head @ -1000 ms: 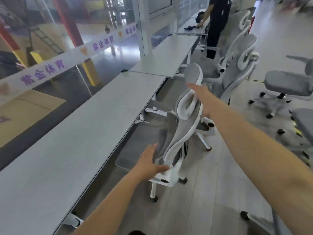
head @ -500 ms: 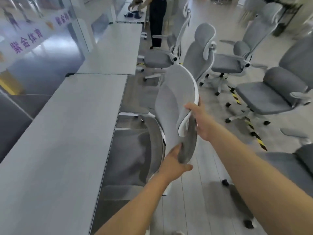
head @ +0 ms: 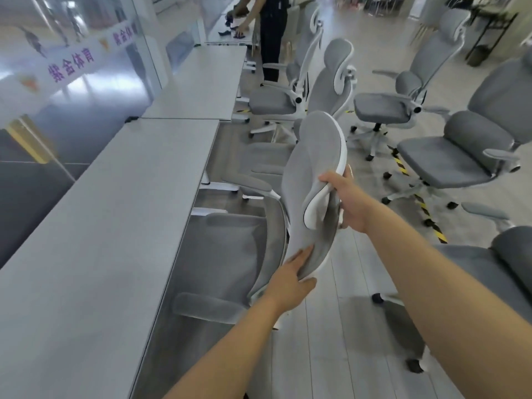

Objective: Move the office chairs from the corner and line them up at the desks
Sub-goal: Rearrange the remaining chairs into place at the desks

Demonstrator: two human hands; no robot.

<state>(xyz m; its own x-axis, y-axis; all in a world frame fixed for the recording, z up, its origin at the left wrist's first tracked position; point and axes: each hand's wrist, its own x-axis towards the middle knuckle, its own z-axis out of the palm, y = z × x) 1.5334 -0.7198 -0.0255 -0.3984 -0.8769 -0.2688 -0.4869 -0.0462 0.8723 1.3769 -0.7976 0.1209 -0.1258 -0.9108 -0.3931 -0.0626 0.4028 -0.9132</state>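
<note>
A grey office chair with a white frame [head: 312, 174] stands at the near desk [head: 109, 226], its seat [head: 218, 249] tucked partly under the desk edge. My left hand [head: 290, 280] grips the lower edge of its backrest. My right hand [head: 347, 200] holds the backrest's right rim near the headrest. Two more grey chairs [head: 334, 79] stand in line at the far desk [head: 207, 82].
Several loose grey chairs [head: 449, 156] crowd the floor to my right, one [head: 486, 275] close beside my right arm. A person in dark clothes [head: 270, 36] stands at the far desk. A glass wall runs along the left. Yellow-black tape [head: 414, 197] marks the floor.
The chair has turned so its backrest faces me and sits closer to the desk. My left hand has risen from the chair's lower frame to the backrest; my right hand has closed on the rim.
</note>
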